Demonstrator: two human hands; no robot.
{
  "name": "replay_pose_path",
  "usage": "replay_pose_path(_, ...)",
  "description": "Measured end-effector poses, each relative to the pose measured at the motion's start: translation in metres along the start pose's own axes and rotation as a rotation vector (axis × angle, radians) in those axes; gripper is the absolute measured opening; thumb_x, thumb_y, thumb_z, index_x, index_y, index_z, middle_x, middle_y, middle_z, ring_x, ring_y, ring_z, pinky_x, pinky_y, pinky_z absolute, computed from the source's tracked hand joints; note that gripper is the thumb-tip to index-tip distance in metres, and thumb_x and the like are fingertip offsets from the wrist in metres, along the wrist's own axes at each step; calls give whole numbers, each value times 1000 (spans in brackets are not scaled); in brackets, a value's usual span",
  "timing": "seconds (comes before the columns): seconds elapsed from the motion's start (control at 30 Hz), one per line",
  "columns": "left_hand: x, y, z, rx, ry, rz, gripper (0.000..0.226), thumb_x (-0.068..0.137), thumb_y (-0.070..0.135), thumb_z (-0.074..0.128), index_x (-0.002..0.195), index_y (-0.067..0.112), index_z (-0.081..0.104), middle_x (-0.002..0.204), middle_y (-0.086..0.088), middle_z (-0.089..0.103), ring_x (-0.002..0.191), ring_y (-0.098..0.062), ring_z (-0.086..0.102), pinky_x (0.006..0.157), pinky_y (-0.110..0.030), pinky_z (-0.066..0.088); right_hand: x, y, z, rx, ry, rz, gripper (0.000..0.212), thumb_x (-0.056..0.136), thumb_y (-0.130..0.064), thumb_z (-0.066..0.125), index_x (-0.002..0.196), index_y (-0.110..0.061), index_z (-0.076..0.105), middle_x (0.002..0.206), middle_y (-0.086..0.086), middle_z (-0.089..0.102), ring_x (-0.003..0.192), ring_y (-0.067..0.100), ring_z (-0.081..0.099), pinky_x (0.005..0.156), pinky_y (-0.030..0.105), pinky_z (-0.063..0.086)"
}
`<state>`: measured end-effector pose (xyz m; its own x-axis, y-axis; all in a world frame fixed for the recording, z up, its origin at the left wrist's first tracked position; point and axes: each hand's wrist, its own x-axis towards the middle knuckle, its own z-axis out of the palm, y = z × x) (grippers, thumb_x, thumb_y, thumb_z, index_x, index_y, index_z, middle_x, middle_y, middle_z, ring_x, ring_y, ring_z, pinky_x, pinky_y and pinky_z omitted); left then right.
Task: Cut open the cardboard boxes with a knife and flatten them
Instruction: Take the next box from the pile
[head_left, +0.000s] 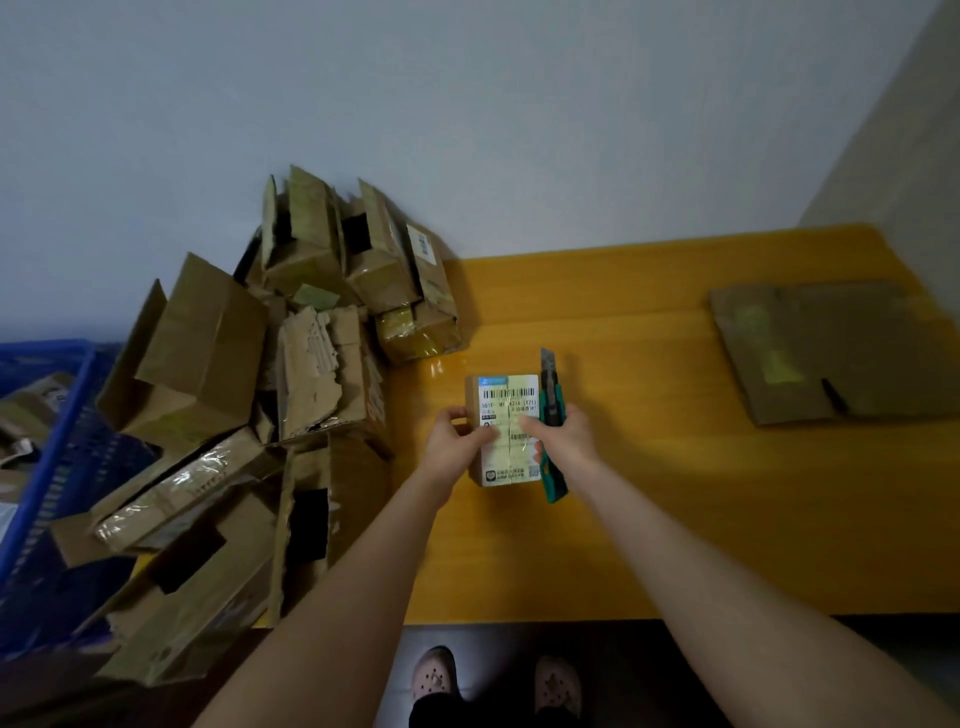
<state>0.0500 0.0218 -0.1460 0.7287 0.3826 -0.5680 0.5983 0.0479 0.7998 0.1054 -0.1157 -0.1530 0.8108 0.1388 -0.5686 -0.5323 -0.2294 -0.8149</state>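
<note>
I hold the small brown cardboard box (506, 395), with its white barcode label and strip of yellowish tape, just above the yellow wooden table (675, 519), between both hands. My left hand (457, 436) grips its left edge, thumb on top, probably to steady it with the taped seam facing me. My right hand (566, 436) is curled round the green-handled utility knife (549, 400), held along the box's right side with the blade out and pointing away from me, while the thumb rests on the label. I judge the box is being turned and lined up for a cut along the tape. The heap of opened brown cardboard boxes (260, 389) waits at the left by a blue plastic crate (62, 415); a flattened brown cardboard sheet (831, 348) lies well apart at the right. I cannot tell whether the box touches the table, my fingers under it are hidden, and a dark slim object (834, 395) on the sheet is too blurred to name.
</note>
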Motion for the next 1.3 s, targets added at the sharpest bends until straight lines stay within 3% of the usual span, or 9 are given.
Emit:
replay_pose_path(0.07, -2, 2, -5, 13, 2, 33, 51, 86, 22, 73, 128, 14, 44, 115, -9, 66, 92, -19, 67, 70, -27, 56, -5, -5, 1, -52, -1, -28, 27, 91, -17, 66, 113, -10, 52, 82, -2, 57, 64, 11, 55, 53, 23, 44)
replay_pose_path(0.17, -3, 2, -7, 26, 41, 58, 51, 85, 24, 74, 130, 13, 51, 113, -5, 67, 98, -22, 68, 85, -42, 57, -12, -13, 2, -93, -19, -52, 20, 97, -23, 56, 113, -11, 52, 83, -3, 58, 67, 11, 56, 54, 22, 46)
replay_pose_path(0.33, -3, 3, -9, 136, 159, 94, 40, 85, 29, 73, 121, 18, 61, 110, 0, 69, 96, -22, 69, 85, -45, 58, -27, -16, -1, -294, 55, -156, 15, 99, -14, 44, 108, -6, 53, 80, 5, 61, 68, 20, 64, 68, 42, 58)
replay_pose_path(0.43, -4, 3, -12, 226, 194, 92, 38, 86, 31, 71, 121, 19, 61, 111, -1, 69, 96, -22, 69, 85, -43, 58, -42, -5, -3, -443, 45, -317, 21, 98, -17, 47, 115, -6, 54, 85, 11, 66, 55, 15, 65, 58, 37, 59)
replay_pose_path(0.53, -5, 0, -15, 285, 201, 80, 36, 88, 33, 68, 120, 19, 61, 109, -1, 70, 95, -22, 69, 83, -43, 58, -54, 7, -1, -554, 18, -366, 46, 98, -24, 46, 143, -29, 37, 95, 8, 65, 54, 12, 66, 56, 33, 59)
replay_pose_path(0.67, -6, -1, -17, 315, 203, 55, 34, 88, 36, 67, 117, 19, 61, 106, -1, 70, 92, -22, 68, 81, -44, 58, -61, 9, 2, -694, -31, -380, 59, 97, -31, 44, 149, -44, 20, 104, 9, 63, 64, 22, 67, 63, 40, 59)
replay_pose_path(0.8, -5, 0, -16, 357, 211, 29, 28, 88, 38, 67, 107, 20, 59, 99, 0, 68, 88, -21, 67, 79, -41, 59, -67, 0, 2, -830, -52, -382, 59, 98, -24, 46, 152, -33, 23, 88, 8, 67, 65, 24, 64, 58, 37, 57)
replay_pose_path(0.97, -2, 5, -12, 385, 201, 9, 26, 88, 40, 67, 102, 20, 58, 97, -1, 66, 91, -23, 67, 81, -42, 58, -71, -8, 2, -900, -35, -382, 59, 99, -25, 44, 153, -31, 21, 92, 9, 65, 68, 26, 59, 60, 36, 53)
replay_pose_path(1.3, 0, 15, -7, 420, 236, 26, 25, 87, 42, 66, 97, 21, 56, 101, -3, 69, 92, -24, 68, 82, -42, 58, -76, -20, -4, -960, -70, -378, 59, 99, -22, 44, 153, -28, 21, 76, 0, 54, 58, 17, 50, 54, 28, 40)
